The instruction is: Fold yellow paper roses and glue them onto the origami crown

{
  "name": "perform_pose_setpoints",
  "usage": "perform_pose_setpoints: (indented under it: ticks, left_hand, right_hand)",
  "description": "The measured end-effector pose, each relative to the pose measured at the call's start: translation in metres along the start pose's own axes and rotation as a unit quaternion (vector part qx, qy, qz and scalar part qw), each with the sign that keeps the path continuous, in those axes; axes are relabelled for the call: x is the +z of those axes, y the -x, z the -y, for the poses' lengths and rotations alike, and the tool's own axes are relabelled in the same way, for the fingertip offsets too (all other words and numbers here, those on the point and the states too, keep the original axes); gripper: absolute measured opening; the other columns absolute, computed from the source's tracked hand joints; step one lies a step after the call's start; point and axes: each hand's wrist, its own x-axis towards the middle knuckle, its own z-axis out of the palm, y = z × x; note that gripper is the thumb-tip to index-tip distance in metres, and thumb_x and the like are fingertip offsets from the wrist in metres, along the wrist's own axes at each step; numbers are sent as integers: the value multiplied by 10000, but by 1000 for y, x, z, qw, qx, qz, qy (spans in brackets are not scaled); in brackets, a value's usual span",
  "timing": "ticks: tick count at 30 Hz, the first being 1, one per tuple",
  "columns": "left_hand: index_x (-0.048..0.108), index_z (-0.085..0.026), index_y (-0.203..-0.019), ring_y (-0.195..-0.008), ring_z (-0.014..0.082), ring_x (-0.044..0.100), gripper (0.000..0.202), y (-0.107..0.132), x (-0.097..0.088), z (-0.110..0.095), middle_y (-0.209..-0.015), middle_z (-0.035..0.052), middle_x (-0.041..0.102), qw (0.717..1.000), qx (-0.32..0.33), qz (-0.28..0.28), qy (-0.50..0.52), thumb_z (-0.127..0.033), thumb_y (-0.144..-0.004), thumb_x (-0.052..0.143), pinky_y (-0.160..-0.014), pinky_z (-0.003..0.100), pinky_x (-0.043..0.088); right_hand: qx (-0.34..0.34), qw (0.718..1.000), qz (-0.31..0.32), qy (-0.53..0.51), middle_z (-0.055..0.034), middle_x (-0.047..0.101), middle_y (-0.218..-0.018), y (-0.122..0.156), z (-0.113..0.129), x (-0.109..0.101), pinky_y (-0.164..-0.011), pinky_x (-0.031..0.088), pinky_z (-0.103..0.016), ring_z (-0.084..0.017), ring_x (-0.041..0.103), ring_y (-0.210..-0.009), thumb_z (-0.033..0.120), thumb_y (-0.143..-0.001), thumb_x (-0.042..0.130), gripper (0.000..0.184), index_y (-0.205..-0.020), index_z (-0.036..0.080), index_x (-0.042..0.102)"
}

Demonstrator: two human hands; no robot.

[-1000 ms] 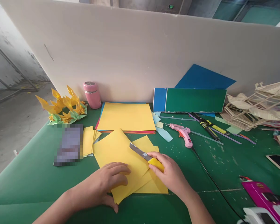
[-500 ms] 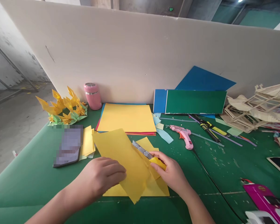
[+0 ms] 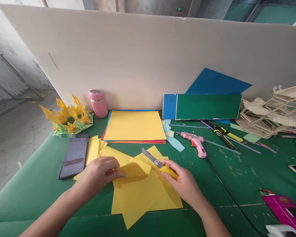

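Note:
My left hand (image 3: 102, 171) pinches the edge of a yellow paper sheet (image 3: 135, 168), thumb below and fingers above, with part of the sheet lifted or folded over. Under it lie more yellow sheets (image 3: 140, 194), overlapping at different angles on the green tabletop. In my right hand (image 3: 181, 176) is a utility knife (image 3: 154, 158) with a yellow handle. Its blade is out and points up and left, over the yellow paper. The fingers cover most of the handle.
Behind the sheets lies a coloured paper stack (image 3: 135, 125). A phone (image 3: 75, 158), an orange paper-flower ring (image 3: 69, 117) and a pink flask (image 3: 98, 103) are at left. To the right are a pink glue gun (image 3: 194, 143) with its cord, a wooden stick model (image 3: 266, 112) and a magenta device (image 3: 283, 210).
The yellow sheet in my left hand has swung down and now lies lower, with a flap folded over near the fingers. My right hand keeps the knife in nearly the same place.

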Motion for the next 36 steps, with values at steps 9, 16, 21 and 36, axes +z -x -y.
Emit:
perform_pose_setpoints:
  ticks: [9, 16, 21, 36]
  left_hand:
    - [229, -221, -501, -496, 110, 298, 469, -4, 17, -7, -509, -69, 337, 978, -198, 18, 61, -358, -625, 660, -475, 226, 256]
    - [213, -229, -495, -532, 110, 219, 514, -5, 20, 5, -522, -78, 236, 949, -265, 11, 173, -461, -530, 670, -478, 224, 182]
    - [207, -234, -519, -535, 103, 196, 538, -1, 24, 10, -539, -82, 216, 932, -266, 14, 247, -469, -536, 690, -482, 229, 166]
    - [219, -222, -510, -500, 83, 216, 569, 4, 25, 14, -518, -87, 225, 929, -230, -19, 289, -453, -539, 738, -445, 210, 194]
  right_hand:
    - [-18, 999, 16, -49, -54, 682, -1118, 5, -5, -9, -862, 538, -337, -224, 638, -1038, 369, -846, 530, 292, -1106, 258, 601]
    - [-19, 999, 32, -24, -64, 692, -1070, 11, -7, -37, -821, 569, -332, -247, 648, -1006, 435, -810, 583, 288, -1024, 268, 679]
    - [-14, 997, 79, 5, -65, 649, -1154, 11, -15, -39, -854, 553, -324, -236, 623, -1048, 348, -838, 548, 269, -1053, 276, 694]
    - [-34, 989, 98, 106, -54, 618, -1100, 8, -8, -40, -782, 522, -284, -197, 604, -976, 250, -876, 467, 305, -1104, 286, 667]
